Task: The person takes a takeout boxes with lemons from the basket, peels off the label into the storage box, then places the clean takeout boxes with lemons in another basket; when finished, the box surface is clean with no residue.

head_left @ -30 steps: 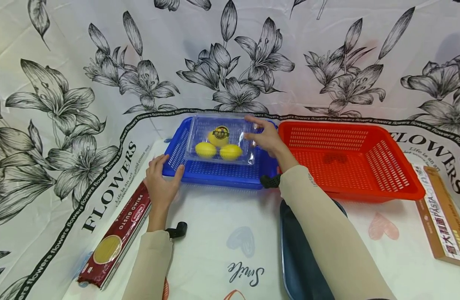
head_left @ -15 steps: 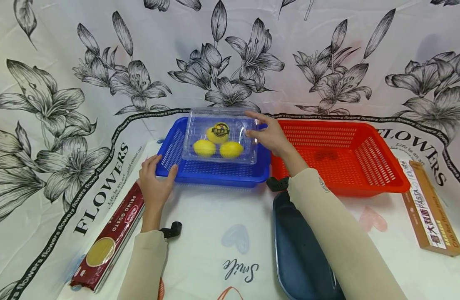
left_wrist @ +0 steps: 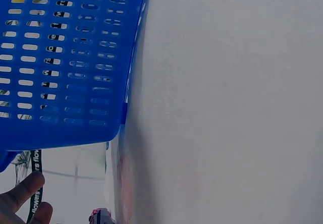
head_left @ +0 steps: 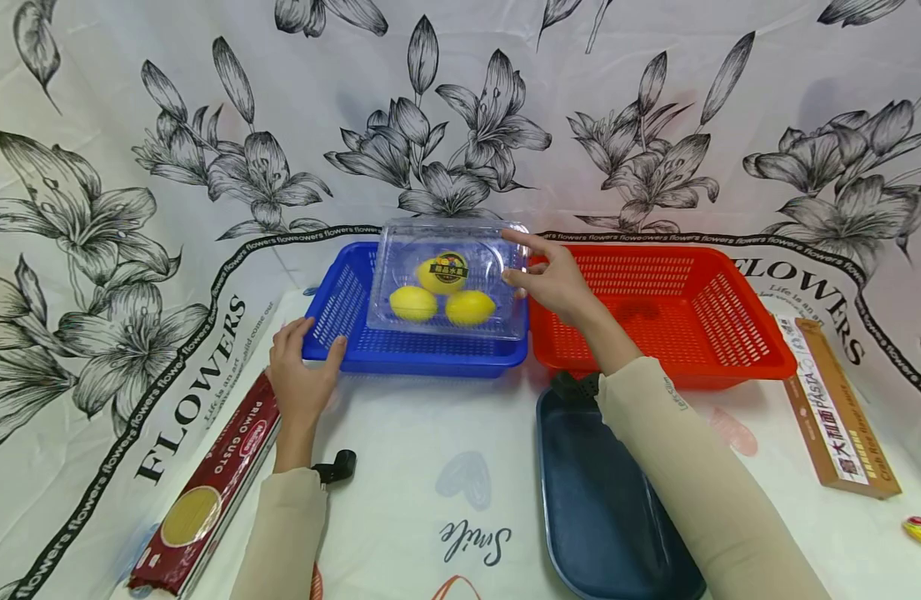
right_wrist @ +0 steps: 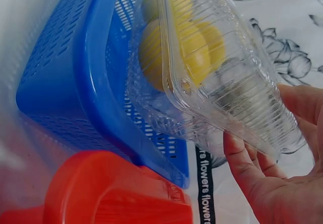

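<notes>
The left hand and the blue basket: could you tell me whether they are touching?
Touching. In the head view the left hand rests on the near left corner of the blue basket, with the thumb laid on its rim and no gap showing.

Clear lemon box (head_left: 447, 279) rises, tilting on blue basket's (head_left: 355, 312) right edge | right hand (head_left: 553, 279) shifts toward red basket (head_left: 738, 333)

In the left wrist view only two fingertips of the left hand (left_wrist: 22, 201) show, cut off at the lower left corner, and the blue basket (left_wrist: 65, 57) runs off the top and left edges. In the head view the dark blue tray (head_left: 603, 508) is partly hidden under the right sleeve (head_left: 700, 500) and cut by the bottom edge. The sticker's (head_left: 447, 267) print is too small to read.
</notes>
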### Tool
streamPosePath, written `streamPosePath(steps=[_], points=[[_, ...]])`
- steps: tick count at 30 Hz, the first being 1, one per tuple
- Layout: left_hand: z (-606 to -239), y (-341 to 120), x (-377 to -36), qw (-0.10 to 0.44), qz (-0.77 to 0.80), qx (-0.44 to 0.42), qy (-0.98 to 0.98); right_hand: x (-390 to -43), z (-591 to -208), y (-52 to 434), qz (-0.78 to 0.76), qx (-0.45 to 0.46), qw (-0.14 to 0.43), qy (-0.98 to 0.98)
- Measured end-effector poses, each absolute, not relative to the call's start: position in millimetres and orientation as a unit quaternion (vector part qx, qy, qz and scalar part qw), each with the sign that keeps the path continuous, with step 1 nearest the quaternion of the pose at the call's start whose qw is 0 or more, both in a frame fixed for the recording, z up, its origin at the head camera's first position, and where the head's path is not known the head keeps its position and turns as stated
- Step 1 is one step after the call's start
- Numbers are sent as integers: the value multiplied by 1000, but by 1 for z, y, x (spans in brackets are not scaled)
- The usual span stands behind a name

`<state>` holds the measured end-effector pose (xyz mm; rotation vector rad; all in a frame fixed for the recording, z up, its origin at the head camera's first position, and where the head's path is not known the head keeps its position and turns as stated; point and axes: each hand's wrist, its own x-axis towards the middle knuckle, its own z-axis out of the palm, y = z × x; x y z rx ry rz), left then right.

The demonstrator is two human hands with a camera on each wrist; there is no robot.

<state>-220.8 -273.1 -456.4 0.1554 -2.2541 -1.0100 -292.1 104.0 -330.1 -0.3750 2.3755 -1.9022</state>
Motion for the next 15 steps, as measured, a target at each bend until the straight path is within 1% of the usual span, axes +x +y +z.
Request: streamPosePath(steps=[15], points=[[-454, -272, -219, 316, -384, 67, -865, -265, -319, 120, -627, -128, 29, 768]])
